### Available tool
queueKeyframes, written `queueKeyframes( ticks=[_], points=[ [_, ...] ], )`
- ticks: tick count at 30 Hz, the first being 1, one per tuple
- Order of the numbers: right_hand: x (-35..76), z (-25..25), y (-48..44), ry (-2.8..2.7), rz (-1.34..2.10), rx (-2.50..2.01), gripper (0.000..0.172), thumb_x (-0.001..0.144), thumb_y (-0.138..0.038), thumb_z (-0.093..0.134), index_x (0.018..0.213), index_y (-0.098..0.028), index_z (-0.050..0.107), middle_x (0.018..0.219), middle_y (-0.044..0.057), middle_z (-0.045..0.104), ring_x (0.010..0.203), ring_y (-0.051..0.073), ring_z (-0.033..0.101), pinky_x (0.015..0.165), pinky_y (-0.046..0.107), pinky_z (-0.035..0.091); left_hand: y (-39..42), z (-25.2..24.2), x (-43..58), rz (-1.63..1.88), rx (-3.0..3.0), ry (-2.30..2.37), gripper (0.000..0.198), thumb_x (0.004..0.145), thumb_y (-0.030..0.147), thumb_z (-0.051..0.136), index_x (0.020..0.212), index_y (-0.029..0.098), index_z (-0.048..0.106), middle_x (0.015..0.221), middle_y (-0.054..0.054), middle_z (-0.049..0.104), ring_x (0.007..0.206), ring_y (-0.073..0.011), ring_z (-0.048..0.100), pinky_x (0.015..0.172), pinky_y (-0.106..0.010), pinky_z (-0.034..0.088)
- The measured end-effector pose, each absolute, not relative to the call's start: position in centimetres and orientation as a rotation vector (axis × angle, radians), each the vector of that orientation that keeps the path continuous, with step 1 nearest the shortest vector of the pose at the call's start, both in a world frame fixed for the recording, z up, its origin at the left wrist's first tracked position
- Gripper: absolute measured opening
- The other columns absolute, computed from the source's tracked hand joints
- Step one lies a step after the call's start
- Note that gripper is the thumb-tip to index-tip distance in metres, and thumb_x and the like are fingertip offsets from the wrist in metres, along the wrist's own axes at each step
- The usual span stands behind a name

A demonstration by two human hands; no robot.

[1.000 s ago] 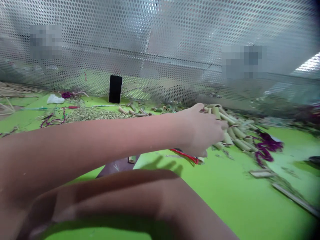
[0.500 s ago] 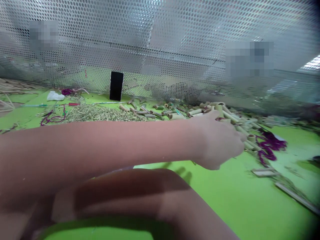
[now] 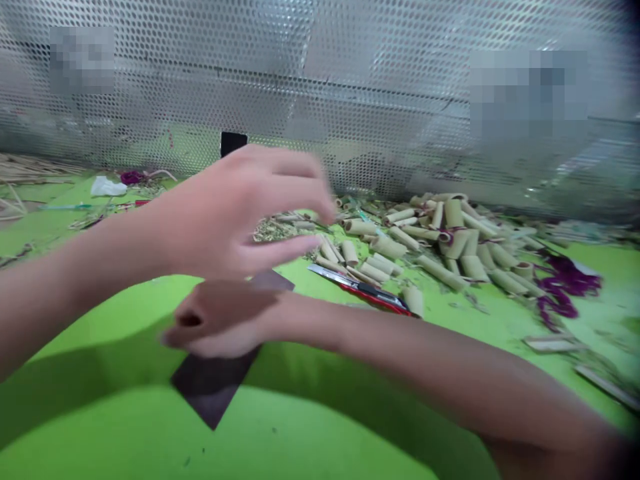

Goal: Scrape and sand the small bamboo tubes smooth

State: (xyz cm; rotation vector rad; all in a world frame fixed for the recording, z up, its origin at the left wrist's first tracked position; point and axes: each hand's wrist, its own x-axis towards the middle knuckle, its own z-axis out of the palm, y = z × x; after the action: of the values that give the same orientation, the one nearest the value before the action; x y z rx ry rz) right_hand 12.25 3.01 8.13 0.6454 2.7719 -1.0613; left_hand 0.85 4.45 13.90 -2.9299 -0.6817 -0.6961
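Observation:
My left hand is raised over the green surface. Its thumb and fingers are curved and apart, and nothing shows between them. Below it, my right hand rests across a dark rectangular sheet lying flat. The right fingers are curled in, and whatever they may hold is hidden. Right of both hands lies a red and black utility knife with its blade out. Beyond the knife is a heap of short cut bamboo tubes, some lying singly nearer the left hand.
A perforated metal screen runs along the back, with a dark phone leaning there, partly covered. Purple yarn lies to the right, near split strips. At the left are a white crumpled piece and thin sticks.
My left hand has come back leftward from the bamboo heap, and its fingers now show apart. My right hand, hidden before, now shows on the dark sheet. The knife is uncovered.

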Motion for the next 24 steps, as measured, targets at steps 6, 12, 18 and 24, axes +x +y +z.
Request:
queueKeyframes(
  ticks=[6, 12, 18, 24],
  points=[
    [19.7, 4.7, 6.0, 3.049, -0.455, 0.964, 0.024, 0.1, -0.033, 0.056, 0.091, -0.015, 0.069, 0.079, 0.005, 0.07, 0.064, 0.017, 0.06, 0.06, 0.031, 0.047, 3.7, 4.1, -5.6, -0.608, -3.128, -1.35, 0.033, 0.101, 0.044, 0.055, 0.118, 0.02, 0.07, 0.116, -0.008, 0.071, 0.105, -0.0275, 0.066, 0.091, -0.048, 0.056],
    [23.7, 2.1, 6.2, 3.259, -0.381, 0.722, 0.036, 0.098, -0.042, 0.059, 0.121, -0.015, 0.067, 0.121, 0.015, 0.071, 0.107, 0.029, 0.065, 0.094, 0.049, 0.052, 1.4, 1.1, -4.1, -0.364, -3.33, -1.134, 0.045, 0.1, 0.049, 0.06, 0.137, 0.022, 0.06, 0.141, -0.007, 0.063, 0.129, -0.0296, 0.057, 0.114, -0.049, 0.04],
    [23.6, 0.7, 5.5, 3.341, -0.27, 0.805, 0.024, 0.103, -0.03, 0.054, 0.112, -0.014, 0.069, 0.108, 0.014, 0.076, 0.097, 0.026, 0.07, 0.085, 0.043, 0.058, 1.5, 0.5, -4.1, -0.342, -3.301, -1.086, 0.041, 0.104, 0.046, 0.054, 0.137, 0.022, 0.06, 0.146, -0.005, 0.06, 0.136, -0.0268, 0.053, 0.124, -0.046, 0.022],
    [23.4, 0.5, 5.3, 3.368, -0.243, 0.836, 0.021, 0.099, -0.028, 0.062, 0.111, -0.015, 0.075, 0.117, 0.015, 0.074, 0.097, 0.024, 0.072, 0.084, 0.042, 0.062, 1.5, 0.1, -4.2, -0.299, -3.297, -1.148, 0.047, 0.103, 0.052, 0.053, 0.141, 0.026, 0.057, 0.148, -0.003, 0.059, 0.14, -0.0267, 0.049, 0.125, -0.047, 0.017]
  ],
)
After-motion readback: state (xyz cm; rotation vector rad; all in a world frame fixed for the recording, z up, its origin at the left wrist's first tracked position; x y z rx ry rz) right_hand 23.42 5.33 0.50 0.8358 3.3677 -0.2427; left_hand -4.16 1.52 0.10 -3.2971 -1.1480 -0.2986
